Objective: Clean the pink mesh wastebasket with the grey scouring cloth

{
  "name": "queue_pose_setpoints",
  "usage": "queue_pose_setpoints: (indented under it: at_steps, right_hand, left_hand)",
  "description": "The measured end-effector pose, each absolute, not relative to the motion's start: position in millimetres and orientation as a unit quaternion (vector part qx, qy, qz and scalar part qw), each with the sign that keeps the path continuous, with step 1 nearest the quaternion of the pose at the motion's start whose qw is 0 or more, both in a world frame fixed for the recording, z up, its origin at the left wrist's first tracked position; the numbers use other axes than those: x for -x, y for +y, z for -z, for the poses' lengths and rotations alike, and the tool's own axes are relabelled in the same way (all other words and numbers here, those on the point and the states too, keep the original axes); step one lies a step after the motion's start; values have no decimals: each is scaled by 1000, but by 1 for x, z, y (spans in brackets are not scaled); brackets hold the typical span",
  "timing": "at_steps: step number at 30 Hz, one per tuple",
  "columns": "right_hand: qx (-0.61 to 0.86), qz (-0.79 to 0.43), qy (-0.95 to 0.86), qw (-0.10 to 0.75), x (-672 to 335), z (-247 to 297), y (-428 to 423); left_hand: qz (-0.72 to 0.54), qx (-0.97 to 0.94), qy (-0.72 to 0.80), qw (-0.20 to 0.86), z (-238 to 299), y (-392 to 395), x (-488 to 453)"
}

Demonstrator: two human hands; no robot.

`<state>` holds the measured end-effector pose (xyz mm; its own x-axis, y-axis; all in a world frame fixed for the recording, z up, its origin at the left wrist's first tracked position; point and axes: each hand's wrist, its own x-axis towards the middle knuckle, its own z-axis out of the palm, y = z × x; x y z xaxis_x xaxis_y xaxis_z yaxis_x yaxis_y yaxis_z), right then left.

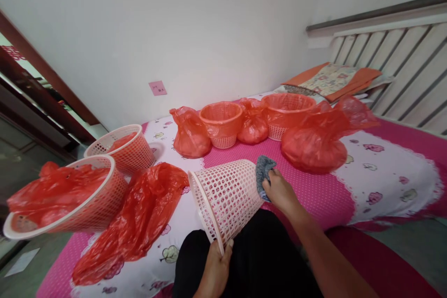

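A pink plastic mesh basket (225,198) lies on its side across my lap, its open mouth turned to the left. My left hand (214,267) grips the basket's rim at the bottom, fingers closed on it. My right hand (279,192) is closed on a grey cloth (263,172) and presses it against the basket's base. A loose red plastic bag (136,221) lies just left of the basket on the bed.
The bed has a pink and white sheet (380,181). Two more baskets with red bags (66,198) (122,149) sit at the left. Farther back stand two lined baskets (221,123) (286,111) among several tied red bags (314,144). Folded bedding (331,79) rests by the headboard.
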<state>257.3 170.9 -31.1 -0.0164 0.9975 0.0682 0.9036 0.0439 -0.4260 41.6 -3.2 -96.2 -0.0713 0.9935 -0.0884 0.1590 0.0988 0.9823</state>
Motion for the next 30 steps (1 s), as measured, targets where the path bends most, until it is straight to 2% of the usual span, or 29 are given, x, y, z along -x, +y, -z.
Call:
queue_pose_setpoints:
  at_steps: [5, 8, 13, 17, 20, 25, 30]
  right_hand:
    - [683, -154, -696, 160, -273, 57, 162]
    - [672, -172, -698, 177, -283, 79, 154]
    - [625, -208, -686, 308, -299, 93, 140]
    - [586, -199, -655, 434, -292, 62, 125]
    - [517, -177, -690, 475, -267, 29, 111]
    - [374, -140, -787, 470, -207, -8, 92]
    - [332, -132, -843, 403, -156, -20, 82]
  left_hand:
    - [-446, -506, 574, 465, 102, -4, -38]
    - [-450, -501, 570, 470, 100, -4, -37]
    - [-454, -490, 582, 464, 99, -7, -38]
    - [-454, -504, 578, 453, 102, -8, -38]
    - [-452, -503, 582, 452, 106, -9, -38]
    - [-452, -511, 582, 442, 109, -9, -37]
    - [-462, -528, 550, 453, 106, -8, -35]
